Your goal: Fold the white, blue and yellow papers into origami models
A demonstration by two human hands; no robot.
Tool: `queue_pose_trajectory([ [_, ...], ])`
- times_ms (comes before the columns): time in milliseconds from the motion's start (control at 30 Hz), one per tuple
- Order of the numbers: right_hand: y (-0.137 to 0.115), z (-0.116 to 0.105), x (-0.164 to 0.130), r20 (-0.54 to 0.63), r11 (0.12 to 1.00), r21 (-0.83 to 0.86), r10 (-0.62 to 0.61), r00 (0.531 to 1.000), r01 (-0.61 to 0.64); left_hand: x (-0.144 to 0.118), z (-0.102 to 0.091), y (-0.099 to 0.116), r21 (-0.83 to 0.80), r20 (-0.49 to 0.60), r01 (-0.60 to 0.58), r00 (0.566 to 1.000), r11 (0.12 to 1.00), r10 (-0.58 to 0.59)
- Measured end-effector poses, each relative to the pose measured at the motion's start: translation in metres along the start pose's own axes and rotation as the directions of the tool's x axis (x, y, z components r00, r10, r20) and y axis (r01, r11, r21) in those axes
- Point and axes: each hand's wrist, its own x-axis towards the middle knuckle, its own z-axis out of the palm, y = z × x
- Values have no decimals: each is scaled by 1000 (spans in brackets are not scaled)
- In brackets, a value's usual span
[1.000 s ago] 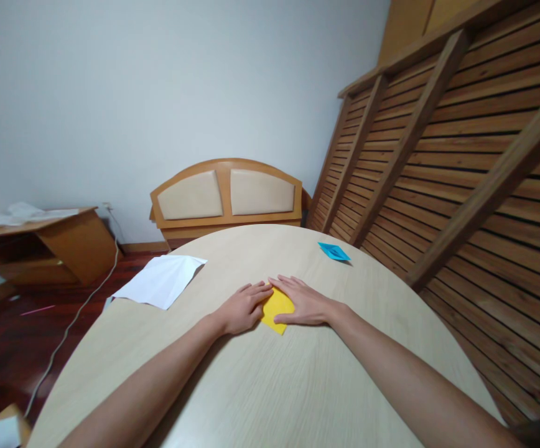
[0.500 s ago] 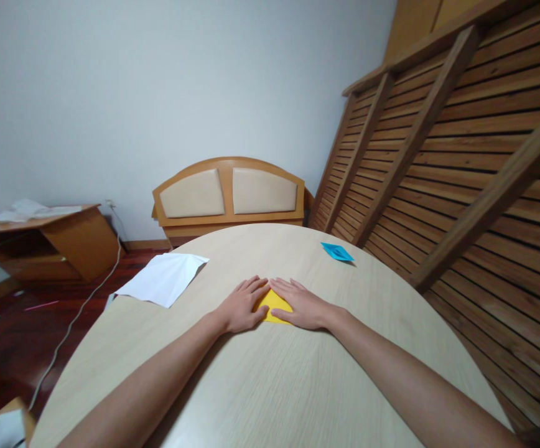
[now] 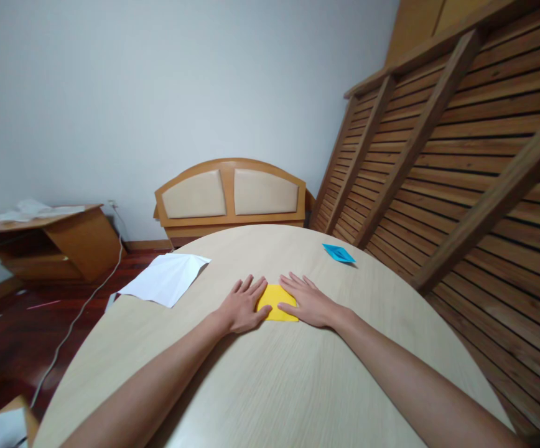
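Both hands lie flat on the round desk, left hand and right hand, fingers spread open, pressing the edges of a folded yellow paper between them.

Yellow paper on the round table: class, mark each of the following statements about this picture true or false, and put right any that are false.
1. Both hands lie flat on the yellow paper, the left hand on its left side and the right hand on its right. True.
2. The blue folded paper lies between the two hands. False: it lies apart, farther back on the table and to the right.
3. A white sheet overhangs the table's left edge. True.
4. The right hand holds the yellow paper up in the air. False: the paper lies flat on the table under both hands.
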Motion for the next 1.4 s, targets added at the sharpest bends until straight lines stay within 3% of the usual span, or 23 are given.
queue_pose_trajectory([
  [100, -3, 1, 1, -17, 997, 26, -66, 998, 66, 0, 2, 0, 10, -19, -6, 1000, 1000, 6],
  [300, -3, 4, 1, 59, 990, 54, -135, 989, 132, 1, 4, -1, 22, -51, -24, 998, 999, 25],
  [467, -2, 3, -1, 60, 988, 60, -147, 987, 143, 2, 2, -3, -42, -17, -221, 975, 974, 221],
  [533, -2, 3, -1, 54, 988, 71, -141, 989, 137, 2, 2, -4, -72, 4, -249, 968, 966, 250],
  [933, 8, 9, 5, -23, 997, -6, 76, 997, -77, 3, 2, -3, -39, -6, -27, 1000, 999, 27],
  [1233, 15, 7, 3, -58, 999, 32, 6, 998, -5, 6, 10, -7, -35, -69, 89, 993, 995, -91],
  [1400, 15, 6, 2, -83, 999, 41, -4, 997, 8, 4, 7, -6, -29, -94, 51, 994, 998, -53],
])
